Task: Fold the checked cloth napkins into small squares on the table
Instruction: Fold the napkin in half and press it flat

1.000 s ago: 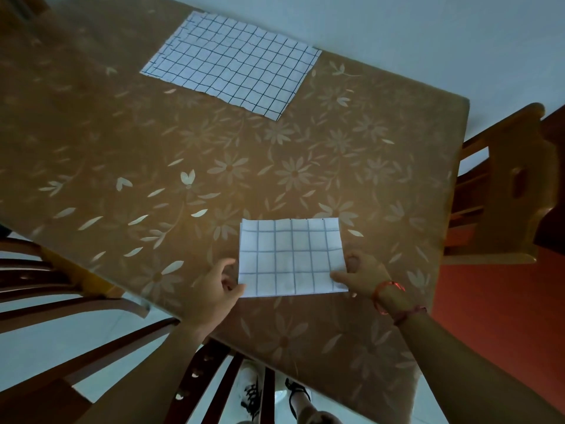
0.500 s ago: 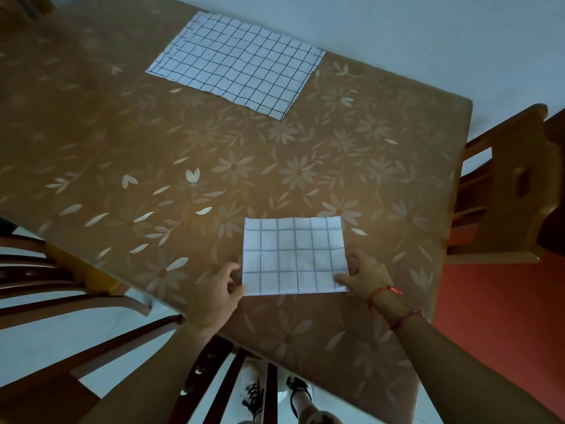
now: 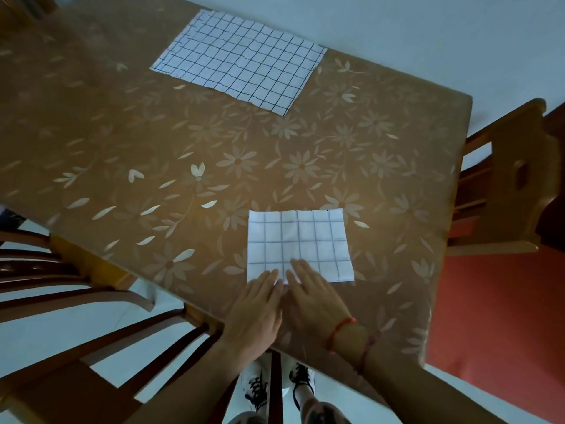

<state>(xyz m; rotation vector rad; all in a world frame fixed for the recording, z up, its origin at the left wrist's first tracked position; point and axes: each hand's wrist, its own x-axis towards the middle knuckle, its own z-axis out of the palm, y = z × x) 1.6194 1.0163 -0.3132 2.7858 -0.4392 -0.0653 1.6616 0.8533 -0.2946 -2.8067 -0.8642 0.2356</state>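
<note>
1. Left hand (image 3: 256, 304): laid flat, fingers straight and together, holding nothing. Its fingertips press on the near edge of the folded napkin (image 3: 299, 240), towards its left corner.
2. Right hand (image 3: 312, 298): also flat, fingers straight and slightly spread, holding nothing. Its fingertips reach a bit further onto the same near edge, around the middle.
3. Both hands sit just beside each other, palms over the table (image 3: 153, 148). Can't tell if they touch.
4. Folded napkin: a small, roughly square white cloth with a thin dark grid. It lies flat near the table's near edge, right of centre, with only its near strip covered by fingers.
5. Unfolded napkin (image 3: 241, 65): a larger one with the same check, spread flat at the far edge of the table, well apart from the folded one.
6. Table: brown cover with a pale flower print.
7. Right wrist wears a red string bracelet (image 3: 339, 332), with a second thin red band just behind it.
8. Wooden chair (image 3: 513, 185) stands at the table's right end on a red floor area (image 3: 504, 301).
9. Curved chair backs (image 3: 61, 286) are at lower left.
10. Black-and-white shoes (image 3: 301, 384) show below the table edge.
</note>
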